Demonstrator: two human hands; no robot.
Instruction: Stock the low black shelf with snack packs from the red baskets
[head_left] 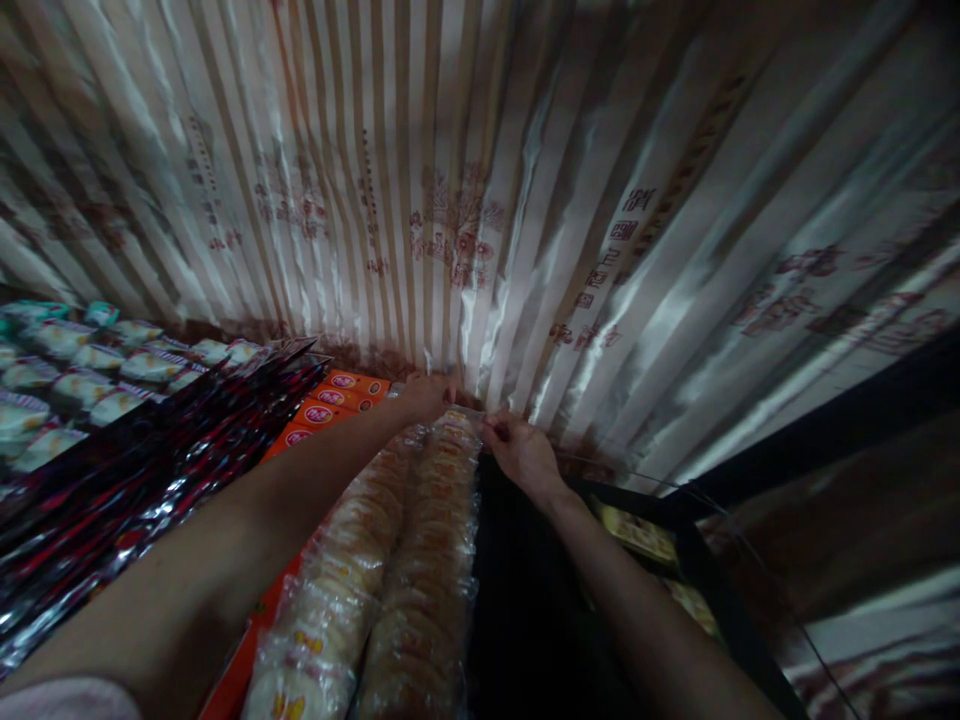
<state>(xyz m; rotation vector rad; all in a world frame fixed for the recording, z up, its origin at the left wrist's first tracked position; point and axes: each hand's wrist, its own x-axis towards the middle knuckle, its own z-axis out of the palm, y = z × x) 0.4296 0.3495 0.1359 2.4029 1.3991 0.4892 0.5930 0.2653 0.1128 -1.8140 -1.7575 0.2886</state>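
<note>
My right hand (pixel 523 455) is closed in a pinch at the far end of a long row of round, flat pastries (pixel 435 530) in clear plastic wrapping. Just across from it, my left hand (pixel 427 397) has its fingers curled at the other side of the same far end. A bit of clear film (pixel 466 409) stretches between the two hands. Beside this row, on the left, lies a paler row of similar wrapped pastries (pixel 349 545), partly behind my left forearm.
Orange boxes (pixel 341 390) and dark shiny packets (pixel 150 490) lie left of the pastries. White wrapped packs (pixel 97 365) fill the far left. Yellowish packs (pixel 637 533) sit in a black tray (pixel 694 560) on the right. A pleated printed curtain (pixel 420 170) hangs close behind.
</note>
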